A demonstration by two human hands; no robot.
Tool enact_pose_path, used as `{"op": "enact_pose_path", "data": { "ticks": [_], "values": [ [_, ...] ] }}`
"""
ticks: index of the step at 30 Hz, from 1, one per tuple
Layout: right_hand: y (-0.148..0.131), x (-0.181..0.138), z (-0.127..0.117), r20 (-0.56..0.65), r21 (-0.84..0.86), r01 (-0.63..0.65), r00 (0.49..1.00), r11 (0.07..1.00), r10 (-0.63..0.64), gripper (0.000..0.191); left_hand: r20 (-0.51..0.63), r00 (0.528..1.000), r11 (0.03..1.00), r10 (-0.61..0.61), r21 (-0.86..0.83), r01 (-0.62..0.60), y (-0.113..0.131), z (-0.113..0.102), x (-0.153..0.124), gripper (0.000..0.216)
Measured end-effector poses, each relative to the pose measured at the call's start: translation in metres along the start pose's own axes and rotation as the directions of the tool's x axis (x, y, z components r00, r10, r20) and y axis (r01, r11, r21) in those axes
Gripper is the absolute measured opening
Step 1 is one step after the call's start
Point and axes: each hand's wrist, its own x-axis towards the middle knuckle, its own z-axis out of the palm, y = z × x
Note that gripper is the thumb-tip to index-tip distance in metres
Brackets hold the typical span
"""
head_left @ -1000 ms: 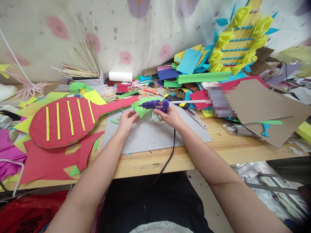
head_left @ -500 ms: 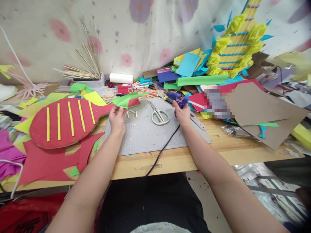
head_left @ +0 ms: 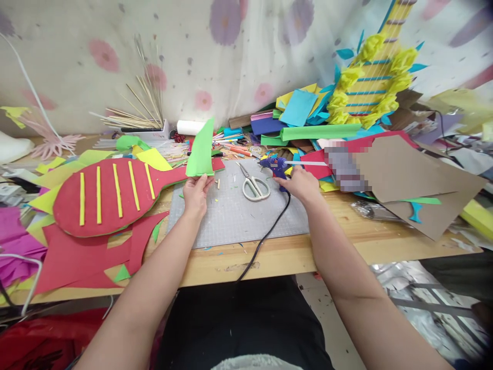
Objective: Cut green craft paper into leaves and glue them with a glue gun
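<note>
One green craft sheet (head_left: 200, 151) stands at ten o'clock from my scissors (head_left: 251, 180).
My left hand (head_left: 196, 197) pinches its bottom edge, probably leaving its face free; my right hand (head_left: 303, 184) meets the hot-glue gun (head_left: 275, 165) toward one o'clock, whether gripping I can't tell.

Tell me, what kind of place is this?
It looks like a craft workspace, though whether at home or in a studio I can't tell. The clues are a purple hot glue gun and scissors on a grey cutting mat.
</note>
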Motion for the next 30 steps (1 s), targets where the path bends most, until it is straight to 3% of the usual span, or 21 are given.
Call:
{"op": "enact_pose_path", "data": {
  "ticks": [2,3,6,8,10,12,14,20,24,30],
  "values": [
    [-0.004,-0.01,-0.016,0.237,-0.037,0.059,0.97,0.998,-0.048,0.041,0.017,0.999,0.999,-0.038,0.024,0.038,-0.001,0.003,-0.004,0.026],
    [-0.01,-0.014,-0.021,0.301,-0.014,0.111,0.948,0.994,-0.102,0.039,0.025,0.998,0.998,-0.06,0.035,0.059,-0.002,0.005,-0.006,0.026],
    [-0.043,-0.025,-0.018,0.289,0.314,0.255,0.892,0.914,-0.348,0.035,0.04,0.991,0.991,-0.125,0.055,0.123,-0.002,0.009,-0.012,0.026],
    [-0.071,-0.027,-0.003,0.195,0.657,0.235,0.865,0.717,-0.462,0.03,0.051,0.986,0.986,-0.16,0.062,0.156,-0.001,0.012,-0.016,0.028],
    [-0.097,-0.026,0.015,0.143,0.895,0.114,0.842,0.432,-0.52,0.042,0.062,0.981,0.981,-0.184,0.066,0.18,-0.001,0.013,-0.019,0.029],
    [-0.115,-0.025,0.032,0.075,0.972,0.054,0.851,0.228,-0.52,0.054,0.06,0.979,0.979,-0.193,0.075,0.188,0.0,0.013,-0.02,0.03],
    [-0.125,-0.024,0.044,0.031,0.989,0.043,0.875,0.141,-0.483,0.058,0.044,0.982,0.98,-0.183,0.09,0.178,0.001,0.012,-0.02,0.031],
    [-0.122,-0.03,0.054,-0.01,0.995,0.049,0.912,0.085,-0.411,0.055,-0.028,0.987,0.975,-0.157,0.157,0.16,-0.002,0.01,-0.017,0.029],
    [-0.122,-0.032,0.054,0.042,0.996,-0.01,0.939,0.094,-0.342,0.059,-0.034,0.99,0.968,-0.139,0.205,0.143,-0.004,0.01,-0.016,0.023],
    [-0.124,-0.033,0.052,0.093,0.994,-0.07,0.932,0.08,-0.351,0.06,-0.016,0.991,0.979,-0.133,0.155,0.134,-0.006,0.01,-0.014,0.018]
  ]
}}
